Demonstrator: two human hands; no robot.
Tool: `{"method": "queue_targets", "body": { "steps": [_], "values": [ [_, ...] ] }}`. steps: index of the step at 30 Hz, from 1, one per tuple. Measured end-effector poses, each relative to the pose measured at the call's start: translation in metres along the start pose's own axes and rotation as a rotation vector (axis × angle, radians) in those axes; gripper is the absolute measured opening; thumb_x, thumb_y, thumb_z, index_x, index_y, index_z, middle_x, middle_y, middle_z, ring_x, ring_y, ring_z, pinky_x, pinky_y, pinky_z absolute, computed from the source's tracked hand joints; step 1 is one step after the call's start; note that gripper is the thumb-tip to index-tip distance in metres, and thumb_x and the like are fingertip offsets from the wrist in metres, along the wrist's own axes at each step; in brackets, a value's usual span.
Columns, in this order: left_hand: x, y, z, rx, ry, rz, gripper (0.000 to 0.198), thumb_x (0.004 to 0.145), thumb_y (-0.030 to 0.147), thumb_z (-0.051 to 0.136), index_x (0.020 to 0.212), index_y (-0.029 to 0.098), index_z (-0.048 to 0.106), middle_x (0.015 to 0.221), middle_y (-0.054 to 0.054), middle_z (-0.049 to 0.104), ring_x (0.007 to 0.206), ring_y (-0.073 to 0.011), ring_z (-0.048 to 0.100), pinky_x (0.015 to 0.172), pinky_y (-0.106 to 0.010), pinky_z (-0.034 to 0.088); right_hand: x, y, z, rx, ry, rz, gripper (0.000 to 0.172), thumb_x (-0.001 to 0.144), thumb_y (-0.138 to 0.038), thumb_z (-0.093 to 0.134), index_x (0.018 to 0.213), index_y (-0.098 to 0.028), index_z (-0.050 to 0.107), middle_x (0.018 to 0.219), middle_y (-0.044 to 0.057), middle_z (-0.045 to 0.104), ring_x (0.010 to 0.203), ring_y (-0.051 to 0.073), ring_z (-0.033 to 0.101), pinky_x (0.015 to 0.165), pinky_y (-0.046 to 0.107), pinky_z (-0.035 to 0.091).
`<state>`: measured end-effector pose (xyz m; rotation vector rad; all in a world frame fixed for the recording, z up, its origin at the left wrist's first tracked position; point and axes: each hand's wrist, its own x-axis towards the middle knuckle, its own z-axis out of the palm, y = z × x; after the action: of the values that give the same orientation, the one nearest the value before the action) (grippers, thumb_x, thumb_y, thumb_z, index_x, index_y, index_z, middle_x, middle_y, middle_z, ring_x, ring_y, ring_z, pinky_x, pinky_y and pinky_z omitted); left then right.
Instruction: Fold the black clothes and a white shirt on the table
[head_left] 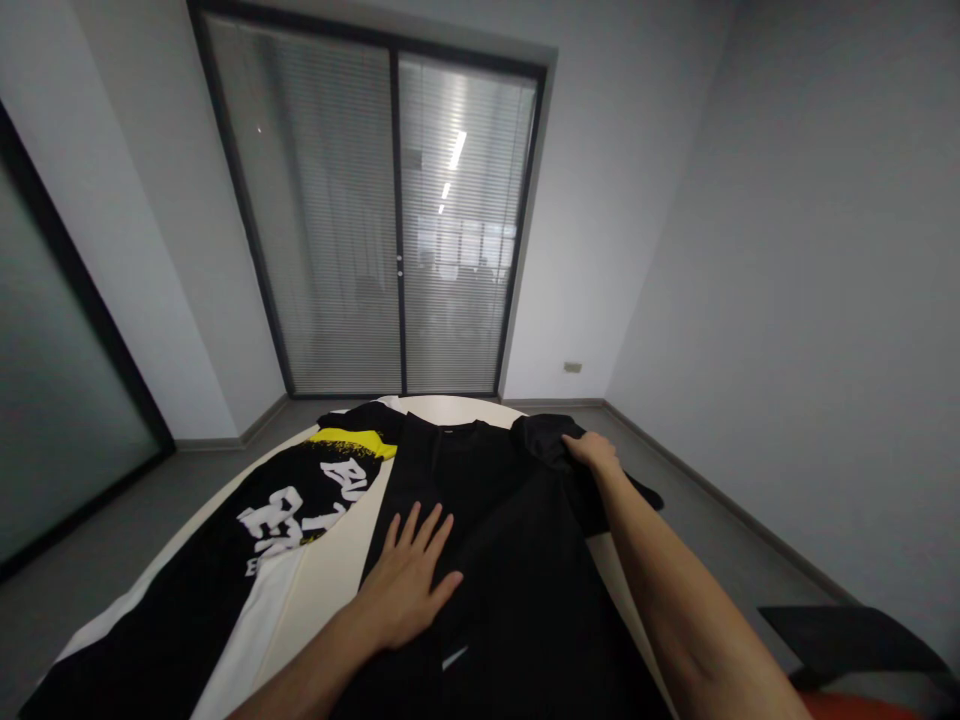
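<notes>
A black T-shirt [510,540] lies spread on a pale table, its collar toward the far side and a small white swoosh mark near me. My left hand [409,575] rests flat on the shirt's left part, fingers spread. At the upper right, my right hand [596,452] has its fingers closed on the shirt's bunched shoulder and sleeve fabric. The fingertips of that hand are partly hidden by the hand itself. The right sleeve extends past the hand toward the table's edge.
Left of the shirt lies another garment [300,500], black, white and yellow with white lettering. Pale tabletop [336,572] shows between the two garments. A dark chair part [855,640] stands at the lower right. Beyond the table are glass doors [397,220] with blinds and grey walls.
</notes>
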<state>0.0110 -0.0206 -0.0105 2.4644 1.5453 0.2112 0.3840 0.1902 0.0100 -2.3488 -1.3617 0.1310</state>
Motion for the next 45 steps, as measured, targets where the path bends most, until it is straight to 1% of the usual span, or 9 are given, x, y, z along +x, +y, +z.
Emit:
{"method": "queue_targets", "body": {
  "steps": [6,9,13,19,25,29,36,41,45],
  "values": [
    [-0.001,-0.003,0.002,-0.008,0.018,0.023,0.066,0.097,0.064,0.036,0.156,0.035,0.027,0.165,-0.006,0.015,0.151,-0.0381,0.005,0.119,-0.064,0.010,-0.011,-0.003,-0.014,0.029,-0.046,0.058,0.043,0.093,-0.043,0.049,0.123,-0.014,0.062,0.120,0.022,0.065,0.117,0.033,0.062,0.093,0.046,0.050],
    [-0.002,-0.003,0.000,-0.012,0.002,0.046,0.063,0.095,0.064,0.040,0.153,0.042,0.030,0.165,-0.006,0.014,0.150,-0.0408,0.004,0.117,-0.066,0.011,-0.016,-0.008,-0.020,0.041,-0.027,0.035,0.048,0.096,-0.041,0.042,0.132,-0.011,0.051,0.118,0.023,0.065,0.112,0.031,0.065,0.090,0.041,0.051],
    [-0.004,-0.003,-0.004,-0.011,-0.034,0.058,0.065,0.094,0.066,0.042,0.153,0.043,0.029,0.165,-0.007,0.012,0.149,-0.0431,0.002,0.116,-0.068,0.010,-0.025,-0.015,-0.030,0.021,-0.035,-0.027,0.064,0.084,-0.047,0.064,0.134,-0.012,0.046,0.116,0.021,0.066,0.108,0.031,0.066,0.086,0.039,0.052],
    [-0.006,-0.003,-0.005,-0.035,-0.025,0.065,0.065,0.094,0.067,0.040,0.153,0.042,0.029,0.165,-0.007,0.011,0.149,-0.0419,0.002,0.116,-0.068,0.009,-0.050,-0.029,-0.046,-0.070,0.043,-0.231,0.046,0.086,-0.012,0.052,0.131,-0.023,0.053,0.116,0.015,0.066,0.105,0.027,0.065,0.086,0.038,0.050],
    [-0.006,-0.004,-0.004,-0.036,-0.026,0.061,0.065,0.094,0.067,0.042,0.153,0.041,0.030,0.165,-0.006,0.010,0.150,-0.0417,0.002,0.116,-0.068,0.008,-0.084,-0.055,-0.043,-0.166,0.123,-0.482,0.038,0.090,-0.007,0.041,0.117,-0.020,0.064,0.128,0.016,0.059,0.119,0.030,0.053,0.091,0.040,0.048],
    [-0.006,-0.002,-0.005,-0.021,-0.032,0.056,0.066,0.094,0.067,0.041,0.153,0.041,0.030,0.165,-0.007,0.011,0.149,-0.0419,0.002,0.116,-0.067,0.009,-0.109,-0.074,-0.035,-0.341,0.188,-0.560,0.041,0.088,-0.003,0.040,0.121,-0.014,0.062,0.126,0.021,0.058,0.108,0.030,0.056,0.082,0.040,0.051],
    [-0.006,0.001,-0.009,0.017,-0.073,0.041,0.065,0.095,0.065,0.040,0.154,0.041,0.027,0.166,-0.007,0.009,0.149,-0.0421,0.000,0.117,-0.065,0.007,-0.136,-0.097,-0.034,-0.399,0.206,-0.582,0.039,0.094,-0.003,0.034,0.123,-0.015,0.057,0.122,0.017,0.059,0.099,0.023,0.062,0.072,0.030,0.052],
    [-0.008,-0.007,-0.009,-0.011,-0.101,0.051,0.068,0.092,0.067,0.042,0.154,0.041,0.028,0.166,-0.007,0.010,0.149,-0.0438,0.000,0.115,-0.069,0.009,-0.131,-0.092,-0.038,-0.398,0.234,-0.460,0.041,0.093,-0.003,0.032,0.125,-0.010,0.057,0.123,0.022,0.056,0.099,0.024,0.062,0.071,0.030,0.052],
    [-0.005,-0.018,-0.012,-0.061,-0.042,0.041,0.065,0.093,0.066,0.043,0.151,0.038,0.037,0.162,-0.007,0.029,0.149,-0.0392,0.020,0.116,-0.061,0.022,-0.114,-0.078,-0.034,-0.412,0.197,-0.310,0.041,0.094,-0.007,0.036,0.130,-0.006,0.056,0.126,0.026,0.053,0.104,0.027,0.061,0.074,0.031,0.051]
  ]
}}
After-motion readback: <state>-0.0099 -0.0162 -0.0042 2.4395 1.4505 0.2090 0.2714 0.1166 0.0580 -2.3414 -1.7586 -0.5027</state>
